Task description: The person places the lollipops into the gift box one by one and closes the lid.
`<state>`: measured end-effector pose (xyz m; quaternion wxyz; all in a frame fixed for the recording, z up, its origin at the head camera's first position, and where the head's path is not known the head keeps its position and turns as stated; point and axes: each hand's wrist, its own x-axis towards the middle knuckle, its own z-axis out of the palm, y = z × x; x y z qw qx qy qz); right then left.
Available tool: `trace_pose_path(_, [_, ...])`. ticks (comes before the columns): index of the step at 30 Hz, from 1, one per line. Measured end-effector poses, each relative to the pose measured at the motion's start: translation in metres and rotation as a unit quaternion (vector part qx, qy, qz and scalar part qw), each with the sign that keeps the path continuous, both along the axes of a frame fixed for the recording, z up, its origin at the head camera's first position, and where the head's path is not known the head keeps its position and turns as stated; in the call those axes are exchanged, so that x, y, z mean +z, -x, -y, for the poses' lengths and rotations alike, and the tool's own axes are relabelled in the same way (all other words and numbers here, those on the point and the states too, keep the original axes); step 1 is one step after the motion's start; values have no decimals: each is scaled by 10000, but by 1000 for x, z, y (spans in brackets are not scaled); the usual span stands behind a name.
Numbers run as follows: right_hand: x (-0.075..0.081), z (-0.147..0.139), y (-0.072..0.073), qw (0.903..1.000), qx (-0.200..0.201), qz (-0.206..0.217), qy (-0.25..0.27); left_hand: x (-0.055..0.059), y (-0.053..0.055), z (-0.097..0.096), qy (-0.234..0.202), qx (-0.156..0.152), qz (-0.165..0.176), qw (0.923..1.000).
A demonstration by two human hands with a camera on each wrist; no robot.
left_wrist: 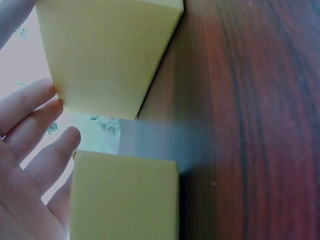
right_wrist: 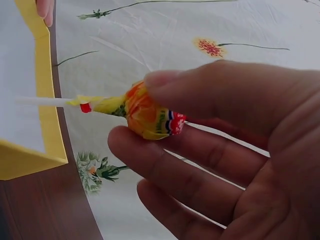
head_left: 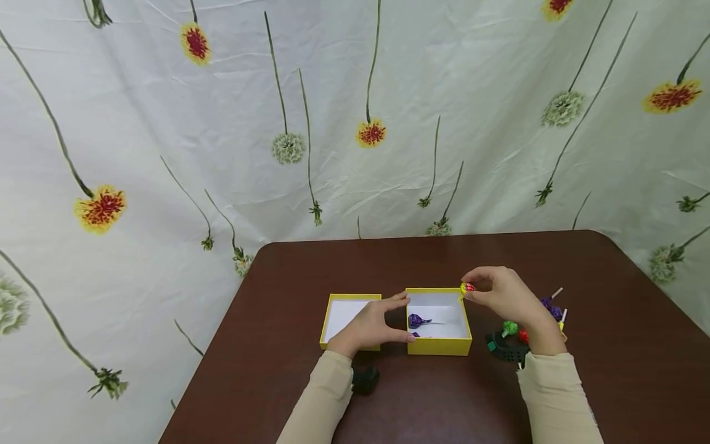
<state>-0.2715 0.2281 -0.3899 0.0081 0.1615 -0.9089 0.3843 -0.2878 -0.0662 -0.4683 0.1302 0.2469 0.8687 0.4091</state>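
Note:
My right hand (head_left: 501,296) pinches a lollipop (right_wrist: 145,112) in a yellow, orange and red wrapper by its round head, between thumb and fingers. Its white stick points over the right rim of a yellow box (head_left: 438,347) with a white inside. Inside the box lies a purple-wrapped lollipop (head_left: 416,320), and part of another purple one shows by the front wall. My left hand (head_left: 373,324) spans the box's left side, thumb at the front corner and fingertips at the back corner, holding it.
A shallow yellow lid (head_left: 353,298) with a white inside lies left of the box, partly behind my left hand. Right of the box, near my right wrist, are a green lollipop (head_left: 509,328), a red one (head_left: 523,336) and purple ones (head_left: 551,308). A flowered cloth (head_left: 333,185) hangs behind the table.

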Motion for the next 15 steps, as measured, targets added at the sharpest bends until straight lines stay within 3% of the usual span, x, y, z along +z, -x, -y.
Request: trace_pose_path(15, [-7, 9, 4, 9995, 285, -153, -49, 1, 0, 0, 44, 9, -27, 10000])
